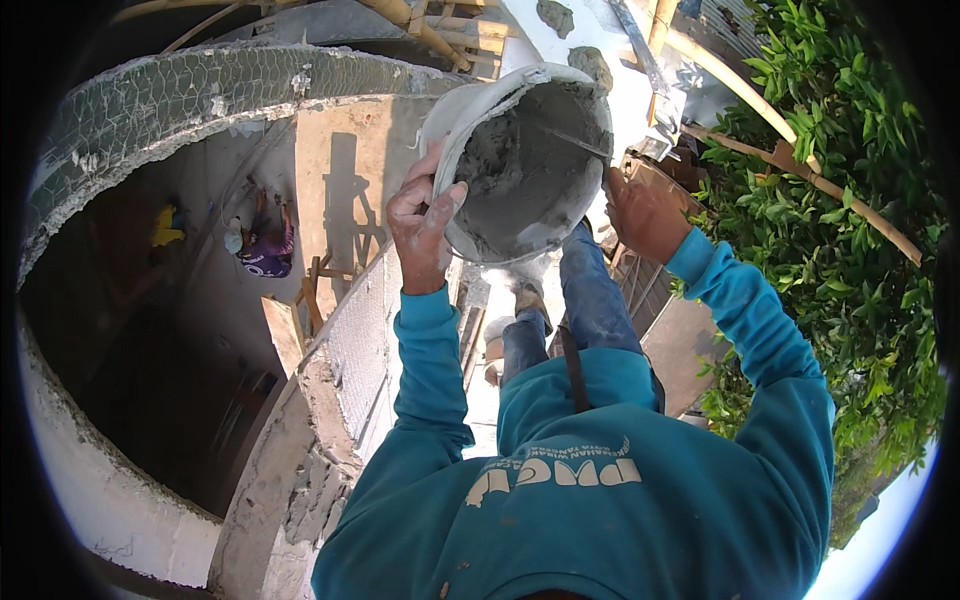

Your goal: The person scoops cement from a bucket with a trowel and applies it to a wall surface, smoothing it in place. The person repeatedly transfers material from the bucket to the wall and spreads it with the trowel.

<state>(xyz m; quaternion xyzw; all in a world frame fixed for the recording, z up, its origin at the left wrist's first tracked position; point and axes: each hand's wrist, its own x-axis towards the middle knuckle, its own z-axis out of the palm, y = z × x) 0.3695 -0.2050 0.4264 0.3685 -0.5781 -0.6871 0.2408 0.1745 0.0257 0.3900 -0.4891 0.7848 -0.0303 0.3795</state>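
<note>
A pale bucket [520, 180], smeared with grey mortar and holding some inside, is tilted so that its mouth faces me. My left hand [425, 215] grips the bucket's left rim with fingers and thumb. My right hand [640, 210] is closed at the bucket's right edge, its fingertips partly hidden. A thin rod or strap [570, 140] crosses the upper inside of the bucket; I cannot make out which. Behind the bucket is a white, sunlit surface [530, 25] with grey mortar blobs. My legs in blue jeans show below the bucket.
A curved mesh-covered ledge [190, 90] rims a deep opening at the left, where a person [265, 250] in purple is below. A rough concrete edge [320, 430] runs beside me. Bamboo poles [760, 100] and leafy branches [850, 300] are at the right.
</note>
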